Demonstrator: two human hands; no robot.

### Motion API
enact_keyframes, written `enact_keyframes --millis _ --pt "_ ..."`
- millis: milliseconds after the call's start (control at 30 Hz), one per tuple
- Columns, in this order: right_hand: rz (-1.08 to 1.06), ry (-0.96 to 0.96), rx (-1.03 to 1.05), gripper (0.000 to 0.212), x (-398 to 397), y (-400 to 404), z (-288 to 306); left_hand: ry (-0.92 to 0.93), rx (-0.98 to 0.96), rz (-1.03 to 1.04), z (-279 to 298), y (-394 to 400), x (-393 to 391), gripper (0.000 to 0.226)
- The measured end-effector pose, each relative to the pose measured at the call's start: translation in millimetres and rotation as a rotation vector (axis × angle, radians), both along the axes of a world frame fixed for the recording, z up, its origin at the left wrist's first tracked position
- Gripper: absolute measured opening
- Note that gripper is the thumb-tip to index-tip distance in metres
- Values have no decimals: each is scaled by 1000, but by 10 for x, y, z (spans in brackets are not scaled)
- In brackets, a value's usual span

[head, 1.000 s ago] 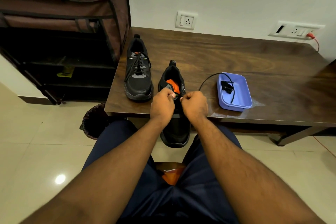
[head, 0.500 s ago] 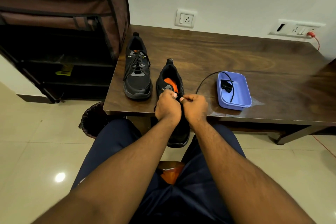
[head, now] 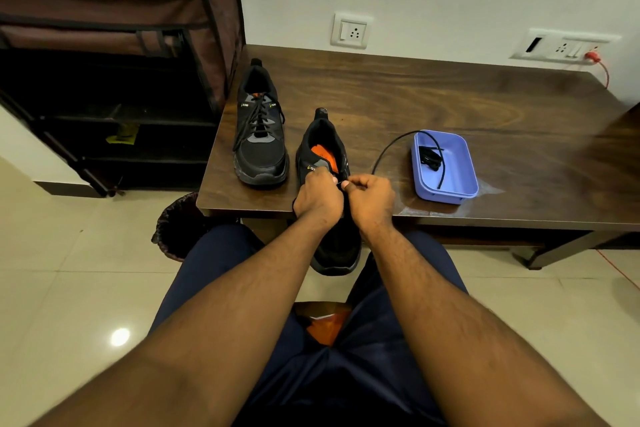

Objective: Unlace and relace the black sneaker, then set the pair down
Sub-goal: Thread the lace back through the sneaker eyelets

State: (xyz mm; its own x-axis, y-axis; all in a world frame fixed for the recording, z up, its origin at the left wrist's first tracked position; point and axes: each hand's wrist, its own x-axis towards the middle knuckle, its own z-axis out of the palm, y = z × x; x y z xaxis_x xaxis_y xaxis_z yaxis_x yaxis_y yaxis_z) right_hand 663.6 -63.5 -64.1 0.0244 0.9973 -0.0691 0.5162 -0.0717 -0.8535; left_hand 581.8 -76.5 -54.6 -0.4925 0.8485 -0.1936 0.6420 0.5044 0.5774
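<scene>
Clearly, the black mesh sneaker with the orange insole (head: 325, 163) was the one being worked: it sat tilted with its heel on the dark wooden worktop (head: 450, 100) and its toe hanging past the near edge, above the person's lap. My left hand (head: 317, 199) was curled over the sneaker's left eyelet side, and my right hand (head: 370, 199) was curled just beside it, fingertips pinching something small and dark at the eyelets; I judged it a lace tip, though it was too small to be sure.

I reckoned the sneaker would be light and soft in the upper, stiff only at the sole, so it was best steadied by the eyelet flap or the heel collar. The lace would be limp and slippery, easiest to take at its hard tip.

I counted 2 black sneakers: this unlaced one and 1 laced black sneaker (head: 260, 135) standing flat to its left, near but apart. There was 1 lilac plastic tray (head: 464, 184) to the right, holding 1 black lace (head: 391, 149) that looped out over its rim. I saw 2 hands, both on the same sneaker.
</scene>
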Motion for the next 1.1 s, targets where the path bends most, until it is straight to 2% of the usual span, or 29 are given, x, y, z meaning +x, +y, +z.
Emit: enact_keyframes --millis 100,167,267,367,467,600,767,900,1067,1100 --pt "78 -232 74 16 -32 11 5 -98 35 37 -6 23 -2 19" --pt "97 -288 79 17 -63 21 5 -223 65 84 -6 35 -31 20" --pt "54 -143 68 14 -42 24 -25 -293 76 132 -2 7 -45 18" --pt "8 -22 40 11 -8 14 -54 -258 117 99 -51 -26 -37 10" --pt "25 23 22 11 15 31 -53 -212 139 70 -96 -44 -30 17" --pt "55 34 23 14 61 45 -54 -170 140 121 -78 -29 8 17" --pt "146 -103 72 13 60 68 -49 -25 128 104 -10 22 49 10" --pt "143 -97 87 15 63 72 -116 -164 140 166 10 45 13 5" --pt "77 59 31 15 57 61 -168 -279 248 155 -47 1 -27 8" --pt "78 101 5 16 71 75 -171 -277 271 146 -50 -16 -25 15"
